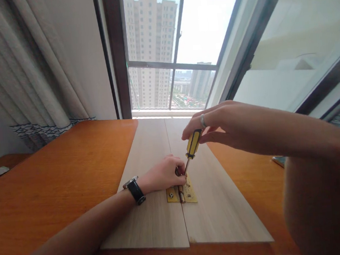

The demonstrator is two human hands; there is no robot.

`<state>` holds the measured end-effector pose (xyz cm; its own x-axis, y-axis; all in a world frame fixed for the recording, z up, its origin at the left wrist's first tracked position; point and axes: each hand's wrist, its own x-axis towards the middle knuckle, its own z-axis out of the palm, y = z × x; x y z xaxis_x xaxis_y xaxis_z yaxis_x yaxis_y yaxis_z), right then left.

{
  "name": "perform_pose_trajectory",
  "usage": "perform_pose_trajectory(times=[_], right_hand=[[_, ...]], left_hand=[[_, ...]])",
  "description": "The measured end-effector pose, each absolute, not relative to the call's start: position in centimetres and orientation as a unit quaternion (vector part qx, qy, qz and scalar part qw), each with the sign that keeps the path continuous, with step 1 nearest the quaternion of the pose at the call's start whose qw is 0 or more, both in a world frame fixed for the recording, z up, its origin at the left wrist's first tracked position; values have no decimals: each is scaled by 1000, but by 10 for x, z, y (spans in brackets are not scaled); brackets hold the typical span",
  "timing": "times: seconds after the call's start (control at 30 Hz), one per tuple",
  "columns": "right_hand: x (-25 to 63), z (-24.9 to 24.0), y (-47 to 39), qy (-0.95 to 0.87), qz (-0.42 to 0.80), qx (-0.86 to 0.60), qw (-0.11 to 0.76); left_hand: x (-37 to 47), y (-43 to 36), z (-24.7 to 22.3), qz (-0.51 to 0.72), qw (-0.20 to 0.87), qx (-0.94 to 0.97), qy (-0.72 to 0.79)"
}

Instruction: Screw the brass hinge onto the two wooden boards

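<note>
A brass hinge [191,195] lies across the seam between two pale wooden boards [149,225] [223,214], with a screw [171,195] in its left leaf. My right hand [214,121], wearing a ring, grips the top of a yellow-and-black screwdriver [193,144] from above. The screwdriver leans slightly, its shaft running down to the hinge's right leaf. My left hand [165,173] rests on the left board and covers the hinge's far part. Its thumb and fingers are pinched beside the screwdriver's tip; what is between them is hidden.
Both boards lie side by side on an orange-brown wooden table [58,186]. Behind the table's far edge is a window [174,67]. A grey curtain [31,64] hangs at the left. A dark flat object [278,161] partly shows behind my right arm.
</note>
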<state>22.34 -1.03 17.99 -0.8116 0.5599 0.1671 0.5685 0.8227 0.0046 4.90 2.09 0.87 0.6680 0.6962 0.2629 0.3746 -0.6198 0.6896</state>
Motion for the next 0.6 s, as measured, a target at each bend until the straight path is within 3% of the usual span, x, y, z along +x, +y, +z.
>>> perform_pose_trajectory(times=[0.27, 0.6], right_hand=[[222, 179, -6, -934, -28, -352, 53], [217, 175, -9, -920, -94, -371, 84]], left_hand=[[49, 22, 7, 264, 295, 865, 309], [47, 20, 10, 273, 276, 873, 293]])
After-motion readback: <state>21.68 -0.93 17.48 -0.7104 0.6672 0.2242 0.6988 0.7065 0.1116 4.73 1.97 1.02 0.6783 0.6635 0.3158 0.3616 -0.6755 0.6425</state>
